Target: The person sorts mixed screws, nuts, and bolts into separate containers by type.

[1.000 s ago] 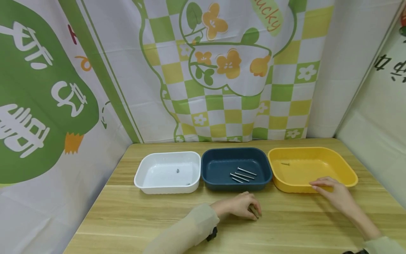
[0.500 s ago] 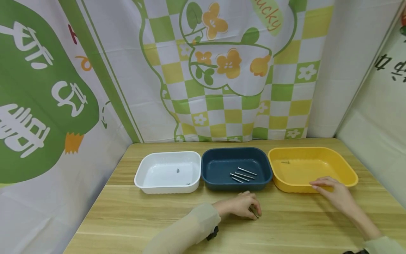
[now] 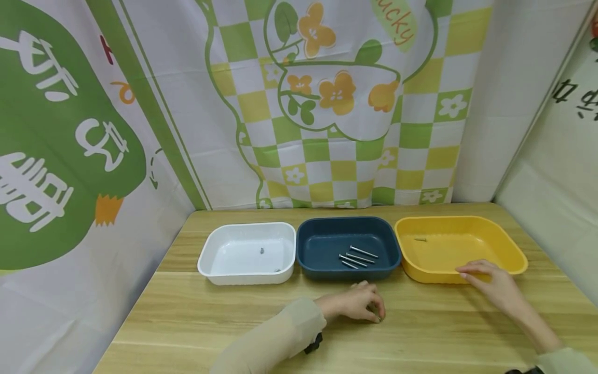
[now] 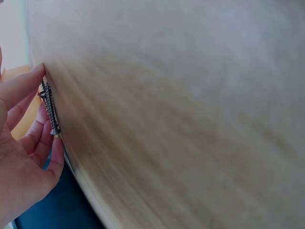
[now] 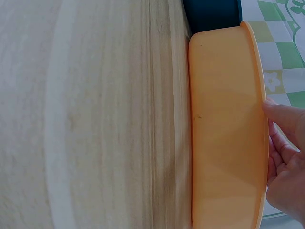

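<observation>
**Several screws [image 4: 49, 107] in the left hand [image 3: 357, 304], the rim of a yellow tray [image 3: 439, 254] in the right hand [image 3: 496, 292]**

From the head, the left hand bends over the table [image 3: 187, 317] in front of the dark blue tray [image 3: 322, 249], fingers curled and mostly hiding what they hold. Four long nails [image 3: 364, 252] lie in that tray, a small screw [image 3: 421, 240] in the yellow one, and small metal bits [image 3: 262, 251] in the white tray [image 3: 233, 254]. The trays stand in a row on smooth-looking, pale wood grain; printed cloth [image 3: 322, 176] hangs behind and at both sides.

From the left wrist, the screws lie close together between the fingertips, right at the tabletop. They should be light, hard and not fragile; the threads probably give some grip, though a bunch could roll apart. Pinching across the shafts, just below the heads, looks surest.

From the right wrist, thumb and fingers narrow on the yellow tray's front rim. Its plastic looks light, fairly stiff and perhaps slick; the lip offers a good hold.
</observation>
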A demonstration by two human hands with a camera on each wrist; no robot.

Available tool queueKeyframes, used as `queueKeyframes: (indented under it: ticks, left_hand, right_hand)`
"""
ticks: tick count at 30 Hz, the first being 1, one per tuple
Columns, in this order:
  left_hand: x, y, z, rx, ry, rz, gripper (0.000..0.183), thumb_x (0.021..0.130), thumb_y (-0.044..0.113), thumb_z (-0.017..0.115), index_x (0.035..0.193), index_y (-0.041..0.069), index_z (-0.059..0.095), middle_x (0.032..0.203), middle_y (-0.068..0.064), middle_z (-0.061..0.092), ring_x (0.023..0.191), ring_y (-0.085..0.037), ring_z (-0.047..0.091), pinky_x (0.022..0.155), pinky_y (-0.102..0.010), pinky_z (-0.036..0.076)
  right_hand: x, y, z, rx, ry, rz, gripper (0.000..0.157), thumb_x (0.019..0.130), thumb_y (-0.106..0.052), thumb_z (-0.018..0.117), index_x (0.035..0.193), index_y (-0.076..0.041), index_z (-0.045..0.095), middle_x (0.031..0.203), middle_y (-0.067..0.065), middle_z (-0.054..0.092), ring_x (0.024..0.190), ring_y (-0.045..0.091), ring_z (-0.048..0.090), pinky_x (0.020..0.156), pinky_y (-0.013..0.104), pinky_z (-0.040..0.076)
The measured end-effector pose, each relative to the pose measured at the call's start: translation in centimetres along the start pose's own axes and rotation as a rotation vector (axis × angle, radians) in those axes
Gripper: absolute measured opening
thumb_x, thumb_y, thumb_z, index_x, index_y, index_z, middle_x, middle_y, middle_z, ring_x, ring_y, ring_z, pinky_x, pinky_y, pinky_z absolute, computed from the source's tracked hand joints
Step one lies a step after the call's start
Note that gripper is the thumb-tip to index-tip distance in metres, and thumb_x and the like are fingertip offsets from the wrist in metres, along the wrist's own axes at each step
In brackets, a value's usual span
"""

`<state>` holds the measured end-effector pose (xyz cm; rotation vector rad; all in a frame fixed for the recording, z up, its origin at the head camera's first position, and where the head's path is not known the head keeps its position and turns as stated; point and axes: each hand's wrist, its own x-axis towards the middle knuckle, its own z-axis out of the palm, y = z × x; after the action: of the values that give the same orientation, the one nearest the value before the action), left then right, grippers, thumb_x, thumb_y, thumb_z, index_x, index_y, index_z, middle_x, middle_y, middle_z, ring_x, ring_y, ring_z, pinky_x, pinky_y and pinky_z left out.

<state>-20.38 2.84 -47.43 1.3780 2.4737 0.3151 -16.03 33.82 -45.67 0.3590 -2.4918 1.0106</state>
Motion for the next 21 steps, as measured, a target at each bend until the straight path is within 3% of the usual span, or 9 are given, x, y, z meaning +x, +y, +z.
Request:
queueKeyframes:
  ticks: [11, 21]
  left_hand:
    - [-0.01, 0.08, 0.06, 0.032, -0.002, 0.013, 0.006, 0.082, 0.029, 0.067, 0.087, 0.026, 0.067, 0.1, 0.01, 0.052, 0.085, -0.001, 0.037, 0.071, -0.012, 0.027]
    - [0.04, -0.04, 0.27, 0.005, 0.045, 0.018, 0.007, 0.083, 0.028, 0.066, 0.085, 0.022, 0.068, 0.095, 0.011, 0.056, 0.086, -0.001, 0.039, 0.073, -0.012, 0.027]
  right_hand:
    - [-0.01, 0.06, 0.08, -0.012, 0.01, -0.008, 0.008, 0.078, -0.003, 0.069, 0.086, 0.0, 0.069, 0.087, -0.026, 0.055, 0.087, -0.022, 0.038, 0.076, -0.002, 0.023]
    - [0.02, 0.18, 0.22, -0.003, 0.021, -0.02, 0.008, 0.077, -0.002, 0.069, 0.085, -0.001, 0.069, 0.086, -0.025, 0.056, 0.087, -0.022, 0.039, 0.077, -0.003, 0.023]
